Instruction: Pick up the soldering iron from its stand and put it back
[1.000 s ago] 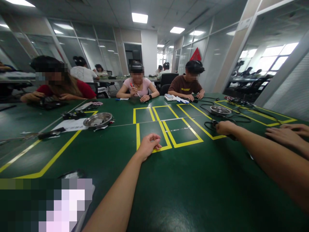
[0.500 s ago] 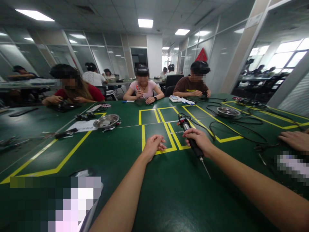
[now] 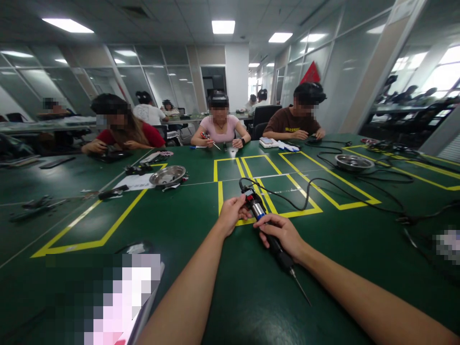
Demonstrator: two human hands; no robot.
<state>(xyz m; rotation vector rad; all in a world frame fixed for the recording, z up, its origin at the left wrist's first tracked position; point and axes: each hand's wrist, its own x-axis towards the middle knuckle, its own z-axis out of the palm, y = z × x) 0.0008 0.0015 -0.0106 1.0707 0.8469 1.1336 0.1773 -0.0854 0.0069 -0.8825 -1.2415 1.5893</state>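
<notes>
Over the green worktop [image 3: 247, 297] amid glass partitions [image 3: 179, 81], the right hand [image 3: 283, 235] grasps a screwdriver [image 3: 258, 210] whose top the left hand [image 3: 232, 216], earlier apart, now reaches, its grip unclear.

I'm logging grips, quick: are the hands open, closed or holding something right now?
Left hand: fingers curled at the rear of the driver; cannot tell whether it grips.
Right hand: closed, holding the driver.

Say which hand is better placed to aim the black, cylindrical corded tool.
Probably the right hand: it grips the tool nearer the thin metal bit; the left hand is by the cabled end.
</notes>
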